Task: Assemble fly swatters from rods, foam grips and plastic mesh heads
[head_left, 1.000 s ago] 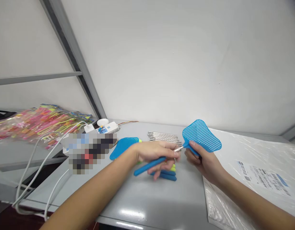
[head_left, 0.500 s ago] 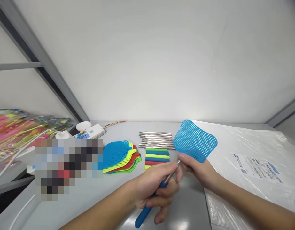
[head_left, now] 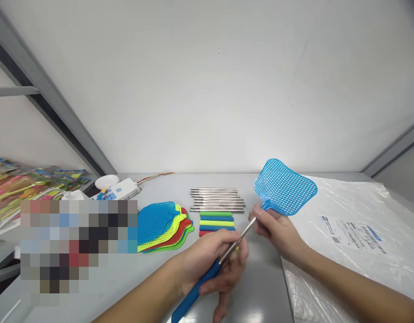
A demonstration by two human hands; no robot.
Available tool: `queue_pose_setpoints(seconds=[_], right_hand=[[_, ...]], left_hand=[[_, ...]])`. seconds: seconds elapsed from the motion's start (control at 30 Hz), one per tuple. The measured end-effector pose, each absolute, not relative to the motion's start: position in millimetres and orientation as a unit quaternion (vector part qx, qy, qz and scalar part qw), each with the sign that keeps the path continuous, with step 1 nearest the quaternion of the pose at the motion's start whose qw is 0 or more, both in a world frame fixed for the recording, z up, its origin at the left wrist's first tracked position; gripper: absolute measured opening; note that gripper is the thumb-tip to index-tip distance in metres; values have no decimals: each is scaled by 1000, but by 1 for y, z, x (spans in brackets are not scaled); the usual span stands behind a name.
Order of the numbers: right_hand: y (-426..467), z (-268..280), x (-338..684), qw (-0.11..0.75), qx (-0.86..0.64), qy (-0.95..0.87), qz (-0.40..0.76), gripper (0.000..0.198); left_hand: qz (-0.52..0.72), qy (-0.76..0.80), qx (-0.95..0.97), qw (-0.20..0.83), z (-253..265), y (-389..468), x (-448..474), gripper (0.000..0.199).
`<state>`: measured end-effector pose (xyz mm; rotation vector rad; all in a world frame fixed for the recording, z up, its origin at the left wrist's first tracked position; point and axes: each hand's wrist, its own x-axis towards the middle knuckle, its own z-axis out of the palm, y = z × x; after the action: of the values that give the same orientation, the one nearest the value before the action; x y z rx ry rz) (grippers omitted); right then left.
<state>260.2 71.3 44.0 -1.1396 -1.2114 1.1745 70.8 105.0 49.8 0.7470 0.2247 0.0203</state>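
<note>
A fly swatter with a blue mesh head (head_left: 285, 186), a metal rod (head_left: 238, 240) and a blue handle (head_left: 195, 291) slants across the middle of the view. My left hand (head_left: 215, 260) is closed around it where the rod meets the handle. The fingers of my right hand (head_left: 265, 223) pinch the rod's upper end, just below the neck of the mesh head. Loose metal rods (head_left: 216, 199) lie in a row on the table beyond my hands. Nearer to me are coloured handles (head_left: 216, 218), partly hidden by my left hand. Left of them is a fanned stack of mesh heads (head_left: 159, 220).
A large plastic bag (head_left: 348, 211) with a printed label covers the table's right side. At the left stand a power strip (head_left: 121, 190) and a white round object (head_left: 106, 181). Colourful packaged goods (head_left: 35, 179) lie farther left. A blurred patch hides the front left.
My hands have moved apart along the swatter, and more of the metal rod shows between them. The mesh head has shifted up and right. The camera view has shifted slightly.
</note>
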Motion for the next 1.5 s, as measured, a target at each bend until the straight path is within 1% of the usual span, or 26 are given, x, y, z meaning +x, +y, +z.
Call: queue_pose_setpoints(seconds=[0.07, 0.1, 0.2, 0.27, 0.37, 0.43, 0.53, 0.63, 0.73, 0.83, 0.9, 1.03, 1.1, 1.23, 1.33, 1.43, 1.5], right_hand=[[62, 45, 250, 470, -474, -528, 526, 57], [59, 45, 247, 456, -475, -533, 531, 58], [59, 46, 250, 457, -499, -537, 503, 54], [67, 48, 262, 484, -518, -528, 467, 53], [86, 52, 286, 580, -527, -469, 408, 51], [95, 54, 298, 630, -503, -436, 399, 49], [97, 53, 299, 649, -466, -424, 427, 48], [88, 47, 284, 605, -463, -466, 450, 43], [73, 45, 265, 509, -461, -543, 483, 35], [62, 49, 254, 440, -430, -582, 532, 42], [58, 53, 252, 434, -429, -592, 526, 47], [60, 53, 260, 435, -450, -618, 476, 48], [67, 51, 271, 460, -458, -606, 460, 47], [87, 50, 299, 596, -474, -501, 410, 43], [95, 51, 306, 659, -444, -453, 404, 43], [87, 46, 291, 670, -434, -446, 404, 41], [75, 40, 275, 629, -444, -476, 424, 41]], left_hand=[[33, 122, 382, 915, 51, 101, 72, 40], [41, 132, 387, 912, 51, 99, 72, 38], [41, 146, 388, 909, 54, 96, 70, 32], [26, 141, 389, 910, 56, 99, 67, 34], [16, 143, 403, 904, 57, 104, 64, 34], [14, 152, 412, 898, 58, 106, 63, 34], [14, 159, 420, 893, 59, 105, 64, 35], [30, 170, 414, 894, 60, 103, 66, 36], [44, 170, 415, 893, 60, 101, 67, 35], [41, 165, 429, 887, 59, 99, 67, 39], [36, 160, 426, 890, 58, 98, 67, 40], [20, 154, 410, 899, 60, 97, 65, 39], [17, 161, 414, 896, 61, 99, 64, 39], [19, 197, 417, 887, 63, 102, 61, 42], [23, 195, 415, 888, 66, 101, 63, 42], [38, 189, 417, 888, 70, 96, 67, 38], [37, 189, 424, 885, 71, 93, 68, 37]])
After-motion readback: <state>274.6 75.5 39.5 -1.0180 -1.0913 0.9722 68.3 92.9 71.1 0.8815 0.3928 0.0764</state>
